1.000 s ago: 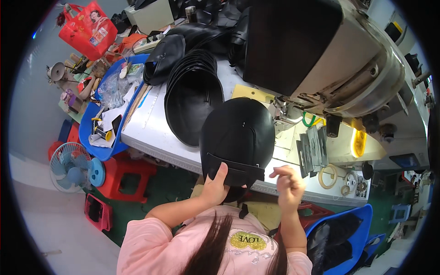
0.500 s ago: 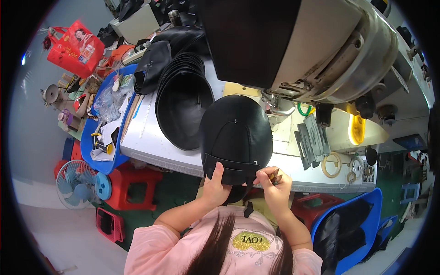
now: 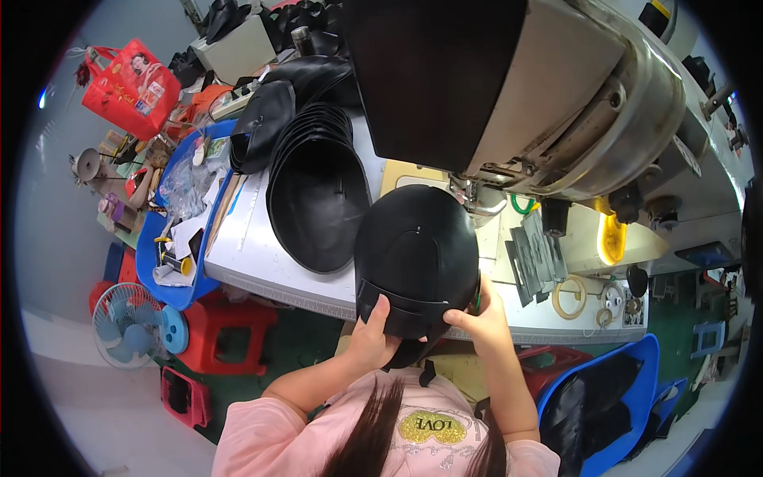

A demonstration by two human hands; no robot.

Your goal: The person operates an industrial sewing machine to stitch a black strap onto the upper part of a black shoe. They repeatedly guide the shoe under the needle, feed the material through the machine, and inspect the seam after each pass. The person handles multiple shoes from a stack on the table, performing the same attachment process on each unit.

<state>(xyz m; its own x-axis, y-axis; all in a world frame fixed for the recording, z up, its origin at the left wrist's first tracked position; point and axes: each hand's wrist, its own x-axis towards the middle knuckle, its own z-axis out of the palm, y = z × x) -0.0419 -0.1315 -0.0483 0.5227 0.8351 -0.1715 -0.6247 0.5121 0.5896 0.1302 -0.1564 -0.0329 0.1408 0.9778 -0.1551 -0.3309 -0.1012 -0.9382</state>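
Observation:
A rounded black leather-like bag piece (image 3: 417,254) with an arched seam and a band across its lower part is held up over the table's front edge. My left hand (image 3: 372,338) grips its lower left side, the thumb lying on the band. At the lower right, my right hand (image 3: 483,318) has its thumb on the face and its fingers behind the edge. Something small and dark, partly hidden, shows by those fingers; its kind I cannot make out. Left of the piece, nested black oval shells (image 3: 318,211) rest on the white table (image 3: 246,254).
A sewing machine (image 3: 588,95) overhangs the table just beyond the piece. Flat dark strips (image 3: 534,256) and a tape ring (image 3: 569,295) lie to the right. Blue tubs (image 3: 171,294) flank the table, with red stools (image 3: 230,334) and a fan (image 3: 131,326) at lower left.
The bag piece has shifted slightly right and nearer to me. My right hand, earlier pinching at the strap end with a small pointed tool in it, now lies along the piece's right edge.

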